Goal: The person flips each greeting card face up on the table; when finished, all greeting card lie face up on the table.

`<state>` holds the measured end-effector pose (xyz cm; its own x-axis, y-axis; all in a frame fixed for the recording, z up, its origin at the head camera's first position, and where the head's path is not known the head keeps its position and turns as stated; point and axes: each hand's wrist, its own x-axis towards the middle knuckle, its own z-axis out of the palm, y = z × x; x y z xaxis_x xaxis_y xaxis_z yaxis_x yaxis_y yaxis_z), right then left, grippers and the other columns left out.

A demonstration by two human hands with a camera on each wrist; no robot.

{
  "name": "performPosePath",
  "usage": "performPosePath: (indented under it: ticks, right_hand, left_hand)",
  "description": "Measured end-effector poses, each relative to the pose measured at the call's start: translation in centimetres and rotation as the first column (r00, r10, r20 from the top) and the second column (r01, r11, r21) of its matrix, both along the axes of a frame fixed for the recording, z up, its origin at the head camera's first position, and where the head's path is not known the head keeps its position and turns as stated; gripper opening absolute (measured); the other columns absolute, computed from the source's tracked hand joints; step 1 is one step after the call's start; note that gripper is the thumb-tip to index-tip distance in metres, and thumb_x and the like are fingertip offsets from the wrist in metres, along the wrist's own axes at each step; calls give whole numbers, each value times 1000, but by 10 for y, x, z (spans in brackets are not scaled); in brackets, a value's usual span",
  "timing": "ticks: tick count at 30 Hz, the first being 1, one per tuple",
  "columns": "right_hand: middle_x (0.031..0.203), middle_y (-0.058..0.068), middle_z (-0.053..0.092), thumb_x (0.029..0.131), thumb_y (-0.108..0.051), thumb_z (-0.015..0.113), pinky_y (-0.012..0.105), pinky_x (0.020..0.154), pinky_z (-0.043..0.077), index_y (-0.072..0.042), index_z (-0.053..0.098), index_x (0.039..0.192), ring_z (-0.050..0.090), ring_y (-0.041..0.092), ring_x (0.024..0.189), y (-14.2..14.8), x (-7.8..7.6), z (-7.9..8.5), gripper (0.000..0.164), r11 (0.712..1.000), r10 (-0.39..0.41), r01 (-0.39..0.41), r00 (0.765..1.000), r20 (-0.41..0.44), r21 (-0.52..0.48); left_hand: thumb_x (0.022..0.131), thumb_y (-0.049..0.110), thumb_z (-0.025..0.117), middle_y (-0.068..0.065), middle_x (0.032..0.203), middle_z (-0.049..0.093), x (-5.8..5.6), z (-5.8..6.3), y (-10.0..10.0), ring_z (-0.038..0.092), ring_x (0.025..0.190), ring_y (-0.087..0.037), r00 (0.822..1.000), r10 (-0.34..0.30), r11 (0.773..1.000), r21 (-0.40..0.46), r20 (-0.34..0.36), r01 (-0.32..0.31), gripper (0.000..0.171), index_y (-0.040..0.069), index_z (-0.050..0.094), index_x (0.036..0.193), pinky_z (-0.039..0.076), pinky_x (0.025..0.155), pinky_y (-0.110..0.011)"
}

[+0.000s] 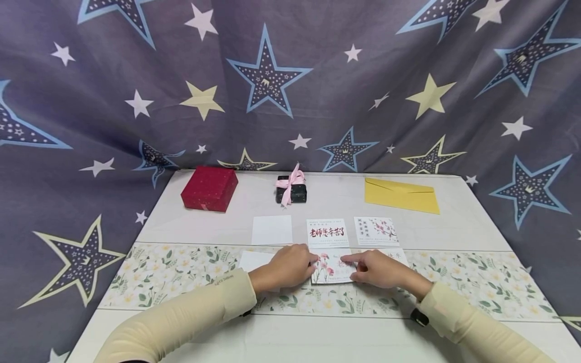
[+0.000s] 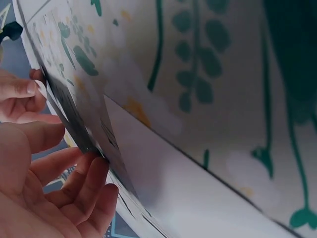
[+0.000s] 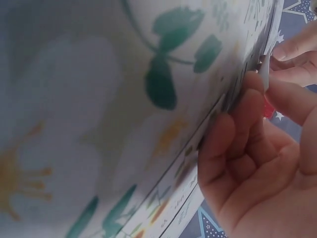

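A white card with pink carnations (image 1: 328,275) lies between both hands at the middle of the table. My left hand (image 1: 292,264) grips its left edge, with the index finger lying over the printed face. At the right edge my right hand (image 1: 379,268) pinches the card, its index finger extended across the face. The left wrist view shows the left hand (image 2: 64,183) at the card's dim side, fingertips at the edge. The right hand (image 3: 262,144) appears close up in the right wrist view, where a thin strip of card (image 3: 266,74) stands by the thumb.
Behind lie a blank white card (image 1: 272,230), a card with red lettering (image 1: 327,233) and a blossom card (image 1: 375,231). Partly covered cards sit beside each hand. Farther back are a red box (image 1: 210,189), a black box with pink ribbon (image 1: 297,194) and a yellow envelope (image 1: 401,195).
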<state>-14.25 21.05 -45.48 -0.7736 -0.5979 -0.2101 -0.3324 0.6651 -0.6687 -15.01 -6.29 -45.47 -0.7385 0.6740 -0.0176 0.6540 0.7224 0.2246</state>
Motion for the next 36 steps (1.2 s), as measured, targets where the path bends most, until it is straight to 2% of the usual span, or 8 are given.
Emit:
performPosePath:
  ticks: [8, 11, 16, 20, 24, 28, 32, 36]
  right_hand:
    - [53, -11, 44, 94, -19, 73, 18, 48, 31, -6, 62, 140, 33, 1, 46, -3, -1, 4, 49, 1000, 17, -17, 1000, 18, 21]
    - [54, -11, 45, 95, -18, 71, 18, 48, 32, -5, 63, 138, 35, 1, 47, -5, -3, 4, 46, 999, 24, -24, 1000, 12, 22]
    - [62, -9, 54, 97, -16, 68, 20, 50, 38, -5, 66, 134, 43, 2, 50, -9, -8, 7, 39, 999, 29, -28, 999, -16, 33]
    - [63, -9, 55, 96, -14, 67, 20, 52, 38, -6, 67, 131, 42, 2, 51, -13, -12, 9, 36, 998, 34, -31, 998, -61, 49]
    - [65, -10, 56, 97, -15, 67, 20, 55, 40, -6, 67, 133, 43, 2, 53, -21, -19, 9, 37, 998, 31, -25, 994, -103, 62]
    - [70, -7, 62, 97, -16, 66, 22, 55, 44, -5, 64, 135, 48, 4, 55, -33, -29, 12, 40, 999, 7, -3, 995, -98, 38]
    - [75, -5, 66, 96, -15, 66, 23, 56, 47, -4, 64, 135, 52, 5, 57, -46, -39, 14, 40, 1000, -6, 6, 994, -111, -3]
    - [82, -1, 71, 96, -16, 66, 24, 60, 50, -6, 67, 132, 56, 6, 62, -60, -51, 17, 38, 998, -45, 39, 992, -120, -51]
  left_hand:
    - [98, 29, 63, -2, 89, 68, -1, 1, 1, 56, 73, -13, 999, -9, 998, -65, -36, 6, 25, 19, 78, 116, 45, 62, -29]
    - [97, 28, 64, -2, 92, 68, -2, 3, -1, 54, 74, -12, 1000, 2, 998, -70, -15, -3, 27, 21, 78, 119, 44, 63, -28]
    - [96, 25, 67, -2, 95, 67, -4, 7, -10, 55, 78, -12, 998, 40, 999, -18, 47, -39, 28, 19, 76, 121, 48, 65, -29]
    - [96, 24, 68, -4, 104, 69, -7, 11, -25, 62, 88, -16, 992, 99, 995, 21, 78, -101, 32, 16, 74, 126, 55, 76, -35]
    - [96, 22, 69, -7, 113, 69, -13, 19, -43, 66, 101, -22, 974, 187, 980, 46, 127, -194, 34, 14, 72, 129, 56, 89, -41]
    - [95, 22, 70, -10, 119, 68, -21, 29, -62, 66, 109, -26, 952, 263, 960, 55, 159, -274, 36, 14, 70, 130, 55, 95, -45]
    - [94, 20, 71, -12, 122, 68, -31, 36, -80, 65, 114, -29, 939, 291, 947, 83, 182, -310, 38, 12, 69, 131, 54, 98, -47]
    - [93, 18, 72, -15, 125, 68, -40, 35, -100, 65, 117, -31, 935, 306, 942, 88, 180, -325, 40, 10, 68, 132, 54, 99, -48]
